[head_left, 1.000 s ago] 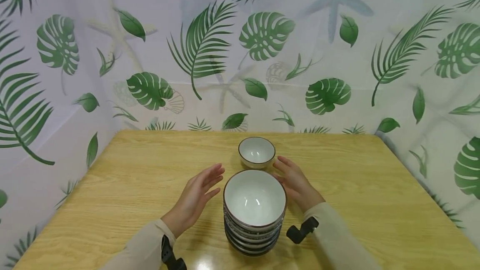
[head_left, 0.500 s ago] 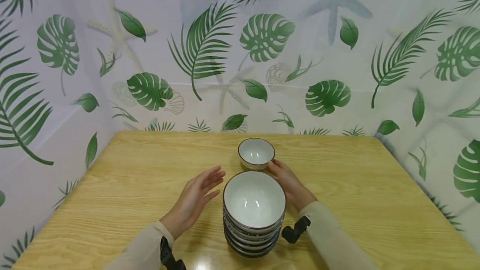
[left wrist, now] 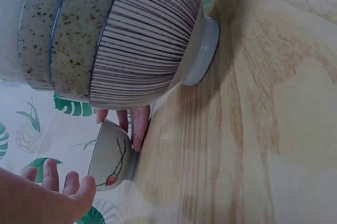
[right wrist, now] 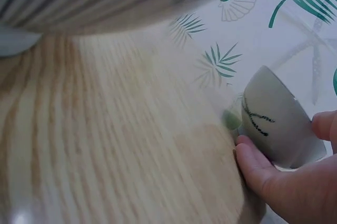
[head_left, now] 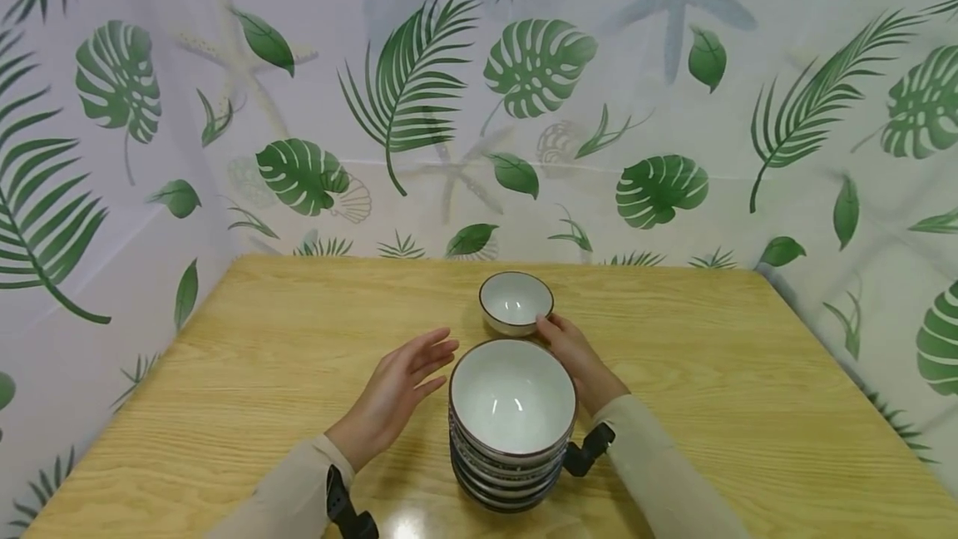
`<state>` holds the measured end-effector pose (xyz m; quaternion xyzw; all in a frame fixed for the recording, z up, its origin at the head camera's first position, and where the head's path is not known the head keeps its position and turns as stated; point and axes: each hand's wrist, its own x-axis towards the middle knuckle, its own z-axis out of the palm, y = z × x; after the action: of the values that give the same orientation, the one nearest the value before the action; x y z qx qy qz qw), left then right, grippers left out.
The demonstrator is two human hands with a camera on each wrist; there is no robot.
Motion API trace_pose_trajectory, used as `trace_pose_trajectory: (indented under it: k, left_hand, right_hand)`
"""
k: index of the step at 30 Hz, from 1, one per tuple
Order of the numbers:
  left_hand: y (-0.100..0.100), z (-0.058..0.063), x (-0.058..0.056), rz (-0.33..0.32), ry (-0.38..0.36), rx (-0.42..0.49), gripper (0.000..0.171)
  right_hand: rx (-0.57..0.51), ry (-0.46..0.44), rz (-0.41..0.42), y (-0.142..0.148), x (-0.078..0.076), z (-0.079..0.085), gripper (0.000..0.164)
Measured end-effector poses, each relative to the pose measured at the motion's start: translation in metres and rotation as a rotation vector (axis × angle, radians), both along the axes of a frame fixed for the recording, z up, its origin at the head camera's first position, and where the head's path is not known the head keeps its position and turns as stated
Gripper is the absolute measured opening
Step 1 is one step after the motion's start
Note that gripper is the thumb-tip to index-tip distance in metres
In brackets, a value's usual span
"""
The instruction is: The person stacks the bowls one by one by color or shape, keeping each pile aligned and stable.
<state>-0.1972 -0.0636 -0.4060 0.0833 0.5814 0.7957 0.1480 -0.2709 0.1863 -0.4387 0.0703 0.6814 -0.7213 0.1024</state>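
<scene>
In the head view, a tall stack of bowls (head_left: 513, 406) stands near the front of the table. Behind it sits one small white bowl (head_left: 515, 306) with a dark rim; a painted red bud on its side shows in the left wrist view. My right hand (head_left: 582, 360) reaches past the stack's right side, its fingertips against the small bowl. In the right wrist view, spread fingers (right wrist: 258, 169) lie along that bowl's wall and base. My left hand (head_left: 397, 393), fingers spread and relaxed, hovers left of the stack and holds nothing.
The wooden table (head_left: 299, 339) runs back to a leaf-patterned cloth (head_left: 419, 215) hanging behind and at both sides. In the left wrist view, the stack's bottom bowl (left wrist: 147, 40) is striped, with speckled bowls (left wrist: 79, 29) nested above it.
My right hand has moved left from beside the small bowl until its fingertips meet it. My left hand stays about where it was. Both bowls and stack keep their places.
</scene>
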Motion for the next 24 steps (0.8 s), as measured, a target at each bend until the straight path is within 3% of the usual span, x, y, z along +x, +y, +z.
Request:
trace_pose_trajectory:
  k: [6,17,24]
  left_hand:
    - [0.0009,-0.0022,0.0008,0.005,-0.010,-0.019,0.049]
    - [-0.0040,-0.0073,0.0022,0.001,-0.015,-0.011,0.050]
    - [-0.0055,-0.0083,0.0033,0.004,-0.007,-0.017,0.051]
  right_hand:
    - [-0.014,-0.025,-0.004,-0.0003,-0.0020,-0.0022,0.063]
    - [0.129,-0.069,-0.125,-0.0036,-0.0016,0.0006,0.062]
    - [-0.036,-0.074,-0.140,-0.0025,0.0041,0.0033,0.053]
